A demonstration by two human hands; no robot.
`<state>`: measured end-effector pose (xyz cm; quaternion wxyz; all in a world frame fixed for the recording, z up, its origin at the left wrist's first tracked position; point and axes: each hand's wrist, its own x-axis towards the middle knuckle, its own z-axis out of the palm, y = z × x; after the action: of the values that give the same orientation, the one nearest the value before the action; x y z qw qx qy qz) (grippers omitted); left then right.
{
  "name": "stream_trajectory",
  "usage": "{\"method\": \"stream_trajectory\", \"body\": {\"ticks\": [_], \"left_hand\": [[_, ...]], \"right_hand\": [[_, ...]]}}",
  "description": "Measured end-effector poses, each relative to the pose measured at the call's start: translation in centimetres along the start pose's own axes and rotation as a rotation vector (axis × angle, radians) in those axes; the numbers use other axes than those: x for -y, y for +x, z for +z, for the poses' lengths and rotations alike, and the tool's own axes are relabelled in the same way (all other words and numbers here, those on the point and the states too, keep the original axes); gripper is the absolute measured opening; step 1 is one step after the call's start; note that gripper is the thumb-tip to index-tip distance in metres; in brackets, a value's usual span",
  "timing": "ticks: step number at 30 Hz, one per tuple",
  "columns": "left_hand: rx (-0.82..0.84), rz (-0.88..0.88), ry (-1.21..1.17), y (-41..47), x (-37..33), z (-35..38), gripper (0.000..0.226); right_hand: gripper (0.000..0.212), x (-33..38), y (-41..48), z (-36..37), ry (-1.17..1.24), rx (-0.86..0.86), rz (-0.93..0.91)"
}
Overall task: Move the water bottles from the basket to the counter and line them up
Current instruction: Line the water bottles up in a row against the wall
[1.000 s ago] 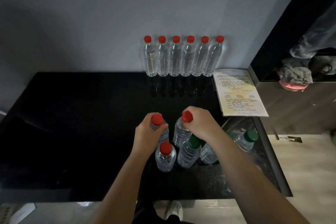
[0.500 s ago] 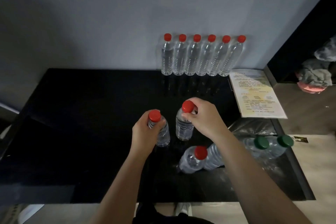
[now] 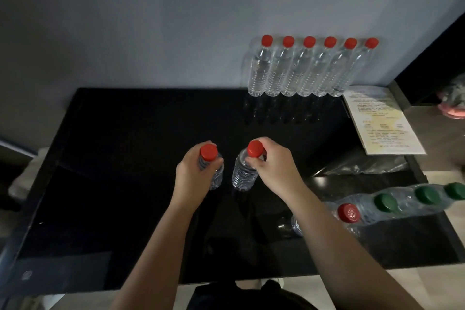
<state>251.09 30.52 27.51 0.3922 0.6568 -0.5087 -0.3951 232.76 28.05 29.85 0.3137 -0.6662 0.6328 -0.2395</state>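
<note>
Black table point(image 3: 125, 158), row of six red-capped water bottles point(image 3: 304, 70) upright at its far edge against the wall, cluster of green- and red-capped bottles point(image 3: 402, 204) at near right, left hand point(image 3: 192, 178) gripping the left bottle point(image 3: 214, 176) mid-table, right hand point(image 3: 274, 171) pinching the neck of the right bottle point(image 3: 244, 173) just beside it

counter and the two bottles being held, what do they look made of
Counter: black, smooth and glossy, probably polished stone or glass; it faintly mirrors the back row of bottles.
Left bottle and right bottle: clear, thin plastic, see-through with ribbed walls.
Red cap on the left bottle: opaque plastic, fairly matte by the look of it.
</note>
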Motion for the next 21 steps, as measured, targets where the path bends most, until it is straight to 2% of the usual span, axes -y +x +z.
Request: {"method": "stream_trajectory", "body": {"ticks": [6, 10, 16, 18, 21], "left_hand": [[0.052, 0.072, 0.002, 1.1, 0.7, -0.9, 0.03], [0.13, 0.047, -0.016, 1.6, 2.0, -1.3, 0.046], [0.176, -0.105, 0.003, 0.2, 7.8, 0.2, 0.09], [0.191, -0.158, 0.057, -0.3, 9.6, 0.8, 0.096], [0.194, -0.2, 0.072, -0.1, 10.8, 1.5, 0.097]], "right_hand": [[0.028, -0.1, -0.3, 0.6, 0.018, -0.033, 0.007], [0.034, -1.1, -1.2, 1.5, 0.118, -0.059, 0.001], [0.089, -5.8, -2.6, 5.7, 0.393, 0.106, 0.268], [0.094, -7.1, -2.6, 7.5, 0.387, 0.155, 0.332], [0.086, -7.8, -1.8, 9.1, 0.378, 0.136, 0.387]]}}
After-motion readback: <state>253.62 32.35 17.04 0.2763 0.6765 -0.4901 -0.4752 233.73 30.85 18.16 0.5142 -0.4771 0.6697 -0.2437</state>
